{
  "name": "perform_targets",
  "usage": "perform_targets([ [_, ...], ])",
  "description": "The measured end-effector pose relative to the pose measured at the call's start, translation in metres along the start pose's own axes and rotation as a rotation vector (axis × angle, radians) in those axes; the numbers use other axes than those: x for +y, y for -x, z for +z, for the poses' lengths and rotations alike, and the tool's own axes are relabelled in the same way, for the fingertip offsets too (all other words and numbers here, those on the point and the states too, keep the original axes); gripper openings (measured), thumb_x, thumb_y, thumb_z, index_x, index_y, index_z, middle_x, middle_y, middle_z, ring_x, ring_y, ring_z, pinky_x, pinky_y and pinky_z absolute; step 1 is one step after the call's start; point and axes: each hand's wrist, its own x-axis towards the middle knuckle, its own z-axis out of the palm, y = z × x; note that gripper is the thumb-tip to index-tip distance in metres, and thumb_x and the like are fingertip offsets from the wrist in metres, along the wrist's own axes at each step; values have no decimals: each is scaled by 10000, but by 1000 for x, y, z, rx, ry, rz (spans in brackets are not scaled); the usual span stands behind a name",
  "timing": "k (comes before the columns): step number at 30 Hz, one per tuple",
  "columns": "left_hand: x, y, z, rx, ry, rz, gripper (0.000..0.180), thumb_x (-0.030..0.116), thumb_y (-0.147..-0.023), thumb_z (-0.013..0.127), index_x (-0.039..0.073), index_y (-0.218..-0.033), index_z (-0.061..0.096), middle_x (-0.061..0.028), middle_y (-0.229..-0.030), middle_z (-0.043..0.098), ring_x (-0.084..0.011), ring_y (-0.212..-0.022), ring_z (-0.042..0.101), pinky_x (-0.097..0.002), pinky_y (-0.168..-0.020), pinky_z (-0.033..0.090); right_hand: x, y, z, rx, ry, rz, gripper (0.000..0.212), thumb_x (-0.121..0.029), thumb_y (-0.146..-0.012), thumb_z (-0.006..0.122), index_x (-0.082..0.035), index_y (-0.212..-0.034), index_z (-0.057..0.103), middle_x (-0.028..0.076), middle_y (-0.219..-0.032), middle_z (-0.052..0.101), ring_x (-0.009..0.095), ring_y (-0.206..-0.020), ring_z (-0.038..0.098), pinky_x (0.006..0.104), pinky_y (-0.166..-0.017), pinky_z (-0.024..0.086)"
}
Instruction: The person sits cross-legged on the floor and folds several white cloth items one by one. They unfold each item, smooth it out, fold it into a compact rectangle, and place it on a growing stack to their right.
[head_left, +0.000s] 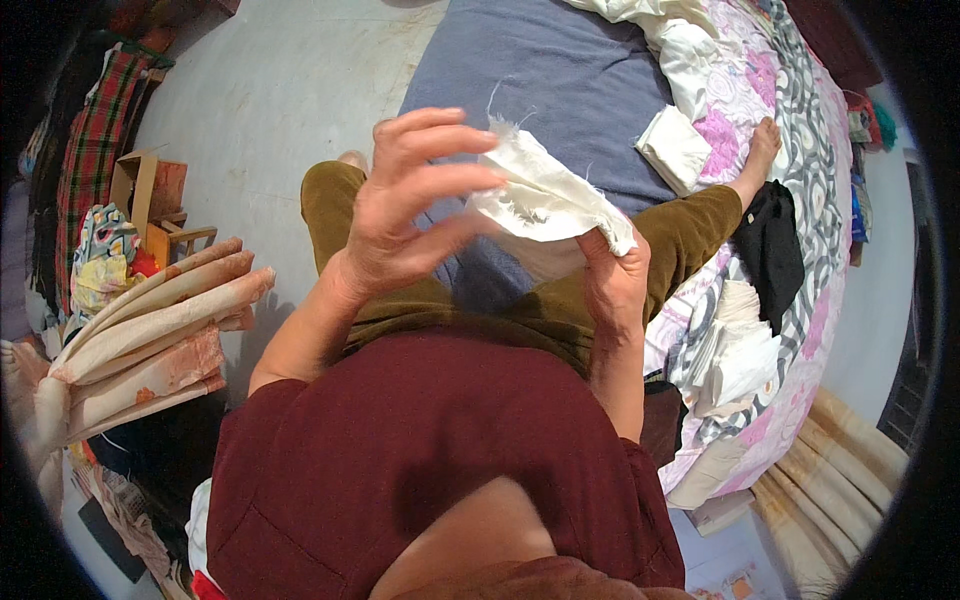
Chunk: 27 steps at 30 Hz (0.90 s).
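A piece of white cloth [540,185] with frayed edges and loose threads is raised above my lap. My right hand [618,285] pinches its lower right corner between thumb and fingers. Beside the cloth's left edge is my left hand [405,195], its fingers spread apart; their tips reach the edge, and whether they touch it I cannot tell. Beneath both hands lie a blue-grey sheet [530,70] and my legs in olive-brown trousers [690,240].
On the patterned bedding [800,130] at the right lie a folded white cloth [675,148], a black garment [772,245] and a pile of white cloths [735,350]. A knotted curtain [160,340] hangs at the left, near a cardboard box [135,185] and a plaid cloth [105,130].
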Motion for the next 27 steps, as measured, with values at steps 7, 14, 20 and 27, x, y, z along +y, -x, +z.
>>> perform_targets([
  [7,16,-15,-12,-435,-259,-31,302,365,-671,800,134,-798,654,-80,-1275,544,-348,-1325,332,-469,-1061,289,-8,3,-1,-150,165,18,270,-24,-894,635,32,-1158,617,41,-1054,672,98,-962,601,245,-862,461],
  [14,1,-16,-25,-498,150,-86,350,302,-654,822,110,-680,530,-97,-1246,563,-336,-1289,392,-499,-1067,264,-14,4,-4,-207,227,110,297,8,-859,587,47,-1151,622,58,-1044,684,101,-944,607,249,-848,470],
  [20,-3,-4,-26,-343,174,-24,296,224,-660,805,139,-639,523,-58,-1087,650,-326,-1233,437,-456,-1040,307,-10,5,-3,-184,202,137,299,-6,-867,592,47,-1160,618,47,-1026,683,92,-916,600,240,-827,470],
  [27,6,-5,-35,-369,-88,98,151,104,-651,759,132,-727,633,58,-820,645,-252,-1002,520,-398,-901,333,-14,8,3,-95,296,27,281,-64,-897,654,41,-1155,617,47,-1053,672,103,-954,598,248,-865,453],
])
